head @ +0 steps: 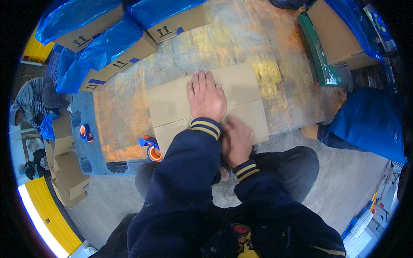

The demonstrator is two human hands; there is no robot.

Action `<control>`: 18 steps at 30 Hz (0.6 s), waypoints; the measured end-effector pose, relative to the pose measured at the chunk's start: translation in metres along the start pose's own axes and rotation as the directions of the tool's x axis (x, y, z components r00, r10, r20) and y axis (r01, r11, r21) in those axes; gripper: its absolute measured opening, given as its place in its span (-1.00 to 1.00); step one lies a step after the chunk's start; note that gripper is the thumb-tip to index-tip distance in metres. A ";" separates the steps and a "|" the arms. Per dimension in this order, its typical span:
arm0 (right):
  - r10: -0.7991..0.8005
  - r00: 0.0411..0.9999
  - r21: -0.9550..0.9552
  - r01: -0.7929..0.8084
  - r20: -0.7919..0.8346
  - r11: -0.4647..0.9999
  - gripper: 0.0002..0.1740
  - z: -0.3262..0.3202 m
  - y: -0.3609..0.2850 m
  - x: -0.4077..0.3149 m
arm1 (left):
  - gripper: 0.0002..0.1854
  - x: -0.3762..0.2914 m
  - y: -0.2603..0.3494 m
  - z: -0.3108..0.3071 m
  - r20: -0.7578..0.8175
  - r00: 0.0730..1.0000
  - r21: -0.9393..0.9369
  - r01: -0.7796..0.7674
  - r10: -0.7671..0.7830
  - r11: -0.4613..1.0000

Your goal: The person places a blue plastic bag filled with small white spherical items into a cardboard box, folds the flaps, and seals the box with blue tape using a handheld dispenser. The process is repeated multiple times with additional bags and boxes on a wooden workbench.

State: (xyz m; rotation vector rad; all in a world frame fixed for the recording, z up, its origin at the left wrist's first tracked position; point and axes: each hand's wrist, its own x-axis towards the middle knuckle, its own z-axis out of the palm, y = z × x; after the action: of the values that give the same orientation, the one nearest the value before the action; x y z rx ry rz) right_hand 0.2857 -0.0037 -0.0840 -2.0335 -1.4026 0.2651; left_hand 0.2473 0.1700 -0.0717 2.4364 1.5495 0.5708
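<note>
A closed or flattened cardboard box (245, 87) lies before me on a stained low surface, a seam running across its top. My left hand (207, 96) rests palm down on the cardboard near the seam, its fingers pointing away from me. At the near edge of the cardboard is my right hand (238, 140), blurred and with curled fingers; whether it holds something cannot be told. By the cardboard's near left corner sits a blue and orange tape dispenser (151, 149).
Another tape dispenser (85, 133) lies farther left. Open boxes lined with blue plastic (119, 58) stand at the upper left, and a lined box (335, 35) at the upper right. A person (35, 96) crouches at left; another person's blue garment (371, 122) is close at right.
</note>
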 end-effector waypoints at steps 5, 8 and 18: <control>0.547 0.802 0.184 -0.591 0.238 0.786 -0.37 -0.040 0.077 0.084 | -0.49 -0.010 -0.004 0.003 -0.027 0.999 -0.020 -0.030 0.029 0.999; 0.410 0.846 0.330 -0.516 0.340 0.791 -0.27 -0.061 0.069 0.093 | -0.49 -0.011 -0.016 0.006 -0.023 0.999 -0.059 -0.041 0.039 0.997; 0.467 0.828 0.459 -0.560 0.310 0.690 -0.27 -0.035 0.080 0.085 | -0.24 -0.089 -0.119 -0.066 -0.062 0.858 0.079 0.513 -0.509 0.855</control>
State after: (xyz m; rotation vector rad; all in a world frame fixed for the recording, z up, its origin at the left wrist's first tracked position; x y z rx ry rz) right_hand 0.3992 0.0403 -0.0899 -1.8941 -0.6746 0.9854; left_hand 0.0882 0.1388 -0.0744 1.9381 2.1716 0.4476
